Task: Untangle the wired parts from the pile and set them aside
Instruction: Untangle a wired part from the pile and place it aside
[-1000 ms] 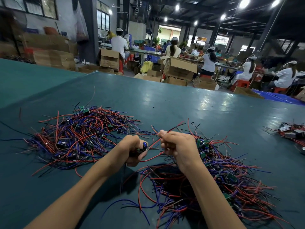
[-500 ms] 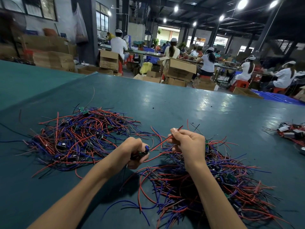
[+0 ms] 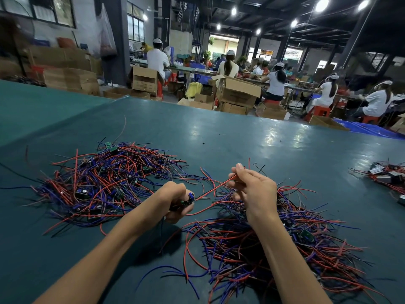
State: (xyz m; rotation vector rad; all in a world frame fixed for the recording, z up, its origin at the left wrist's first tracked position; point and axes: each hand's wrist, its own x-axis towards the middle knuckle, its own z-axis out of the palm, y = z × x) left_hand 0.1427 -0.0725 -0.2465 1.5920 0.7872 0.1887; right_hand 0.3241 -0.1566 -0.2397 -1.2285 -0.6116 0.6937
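One wired part held taut between two hands above the green table.
The left hand grips the part's body; the right hand, at its 2 o'clock, pinches the part's red wire. Three heaps: near pile under the right wrist at 5 o'clock, far pile at 10, small cluster at 3 by the frame's edge. Bare tabletop lies at 12.

Narrow bare gap between left wire pile and right wire pile, crossed by taut red wire. Far half of surface open. Near-left corner bare. Loose blue strands trail across near centre. Small third heap at far right edge; clear lane between it and right pile.
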